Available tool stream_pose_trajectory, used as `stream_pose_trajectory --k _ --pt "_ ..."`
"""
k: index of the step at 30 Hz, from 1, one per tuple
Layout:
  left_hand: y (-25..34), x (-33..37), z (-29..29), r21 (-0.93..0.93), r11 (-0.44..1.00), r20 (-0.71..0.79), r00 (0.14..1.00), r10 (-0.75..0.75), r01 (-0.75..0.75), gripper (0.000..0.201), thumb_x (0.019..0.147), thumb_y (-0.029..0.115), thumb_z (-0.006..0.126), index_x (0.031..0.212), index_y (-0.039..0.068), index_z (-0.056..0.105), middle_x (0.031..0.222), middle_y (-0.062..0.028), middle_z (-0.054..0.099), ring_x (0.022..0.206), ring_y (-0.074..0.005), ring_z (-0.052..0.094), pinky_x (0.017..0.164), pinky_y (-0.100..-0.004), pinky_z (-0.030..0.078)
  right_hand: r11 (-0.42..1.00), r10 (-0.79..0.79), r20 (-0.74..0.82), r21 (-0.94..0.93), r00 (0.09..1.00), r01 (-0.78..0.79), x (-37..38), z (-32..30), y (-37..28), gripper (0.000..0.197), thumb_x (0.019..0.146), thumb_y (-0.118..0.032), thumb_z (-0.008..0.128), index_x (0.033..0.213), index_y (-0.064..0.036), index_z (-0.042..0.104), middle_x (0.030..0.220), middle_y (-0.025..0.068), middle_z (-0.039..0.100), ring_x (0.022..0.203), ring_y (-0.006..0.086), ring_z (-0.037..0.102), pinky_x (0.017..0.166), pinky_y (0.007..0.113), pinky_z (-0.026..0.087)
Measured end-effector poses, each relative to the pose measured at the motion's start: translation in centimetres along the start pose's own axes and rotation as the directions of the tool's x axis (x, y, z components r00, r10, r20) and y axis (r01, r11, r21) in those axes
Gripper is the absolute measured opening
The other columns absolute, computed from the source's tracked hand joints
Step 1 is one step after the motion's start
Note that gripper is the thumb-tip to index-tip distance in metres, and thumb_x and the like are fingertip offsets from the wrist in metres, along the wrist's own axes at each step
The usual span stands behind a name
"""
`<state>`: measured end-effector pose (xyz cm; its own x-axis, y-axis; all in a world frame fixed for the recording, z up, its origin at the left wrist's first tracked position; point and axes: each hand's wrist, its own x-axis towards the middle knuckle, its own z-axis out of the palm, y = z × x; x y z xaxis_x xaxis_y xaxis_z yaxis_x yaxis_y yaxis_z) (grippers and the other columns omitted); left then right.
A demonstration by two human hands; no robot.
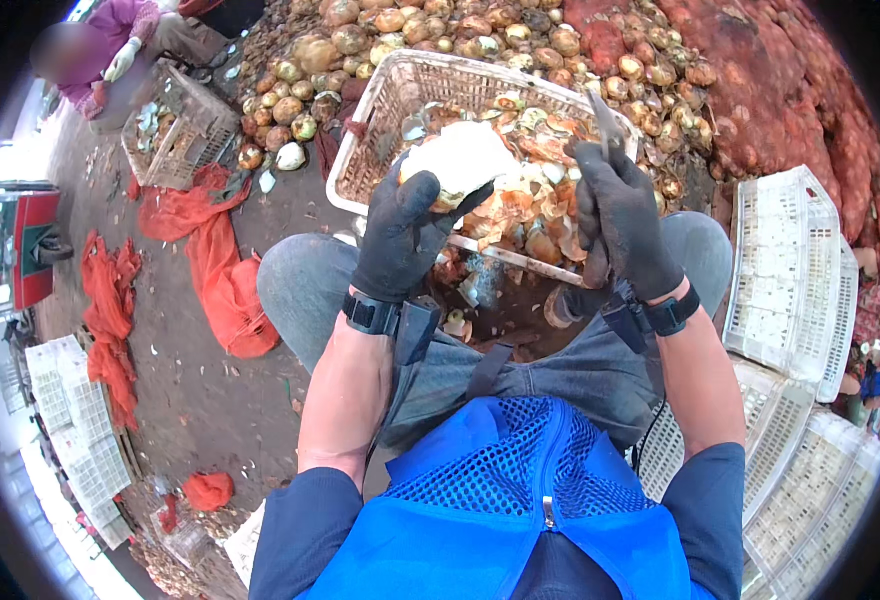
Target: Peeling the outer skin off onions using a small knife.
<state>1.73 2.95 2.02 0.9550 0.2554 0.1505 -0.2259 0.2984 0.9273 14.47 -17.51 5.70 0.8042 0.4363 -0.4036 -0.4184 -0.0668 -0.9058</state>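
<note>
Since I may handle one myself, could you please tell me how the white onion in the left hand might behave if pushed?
The white onion would probably roll, given its rounded outline. It may be slippery, since its visible side looks mostly bare, though glare hides texture. It seems firm, showing no sag in the left hand.

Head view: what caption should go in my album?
At a crate of onion skins, the left hand holds a white onion, the gloved right hand a knife.

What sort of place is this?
Probably an onion storage or handling yard: heaped loose onions, piled red mesh sacks, and a plastic crate holding onion skins.
</note>
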Motion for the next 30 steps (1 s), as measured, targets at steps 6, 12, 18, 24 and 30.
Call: stream_pose_trajectory --k 6,12,18,24,30 --pt "-1.2 0.5 1.2 -0.596 0.775 0.063 0.974 -0.22 0.213 0.071 0.101 0.038 0.057 0.154 -0.004 0.032 0.154 -0.0232 0.042 0.143 -0.039 0.044 0.119 -0.0565 0.038 0.992 0.116 0.146 -0.062 0.982 -0.108 0.9 0.6 0.1 0.048 0.098 -0.045 0.065 0.116 -0.0007 0.063 0.06 -0.0033 0.051 0.042 0.0063 0.045 0.037 0.022 0.036" --pt "-1.5 -0.2 1.0 0.055 0.982 0.084 0.979 -0.185 0.181 0.068 0.1 0.032 0.061 0.152 -0.004 0.035 0.151 -0.0223 0.046 0.141 -0.0366 0.047 0.115 -0.0519 0.044 0.997 0.082 0.143 -0.023 0.986 -0.079 0.3 0.6 0.1 0.043 0.099 -0.036 0.064 0.119 0.0016 0.063 0.06 -0.0015 0.054 0.042 0.0091 0.047 0.04 0.025 0.04" --pt "-0.8 0.3 1.1 -0.334 0.902 0.034 0.96 -0.278 0.273 0.065 0.099 0.029 0.063 0.149 -0.006 0.039 0.148 -0.0205 0.05 0.136 -0.0339 0.052 0.114 -0.0487 0.045 0.999 0.033 0.202 0.02 0.979 -0.038 0.4 0.8 0.3 0.039 0.095 -0.027 0.067 0.121 0.0017 0.062 0.064 0.0013 0.056 0.044 0.0105 0.051 0.041 0.026 0.041" --pt "-0.7 0.4 1.0 -0.285 0.909 0.002 0.948 -0.318 0.305 0.073 0.093 0.029 0.069 0.146 -0.011 0.039 0.136 -0.0203 0.058 0.119 -0.0247 0.064 0.097 -0.034 0.056 0.983 -0.075 0.17 -0.15 0.983 0.101 0.3 0.7 0.2 0.04 0.092 -0.024 0.068 0.119 0.0048 0.063 0.073 0.0016 0.061 0.053 0.0084 0.054 0.046 0.025 0.043" --pt "-1.7 0.4 -0.5 -0.161 0.944 0.053 0.957 -0.284 0.289 0.076 0.09 0.03 0.069 0.148 -0.009 0.038 0.143 -0.023 0.054 0.131 -0.0364 0.057 0.113 -0.047 0.047 0.92 -0.154 0.231 -0.321 0.961 0.225 0.8 0.5 0.2 0.032 0.092 -0.019 0.065 0.113 0.0035 0.068 0.076 -0.0002 0.062 0.064 0.0086 0.059 0.056 0.027 0.048"
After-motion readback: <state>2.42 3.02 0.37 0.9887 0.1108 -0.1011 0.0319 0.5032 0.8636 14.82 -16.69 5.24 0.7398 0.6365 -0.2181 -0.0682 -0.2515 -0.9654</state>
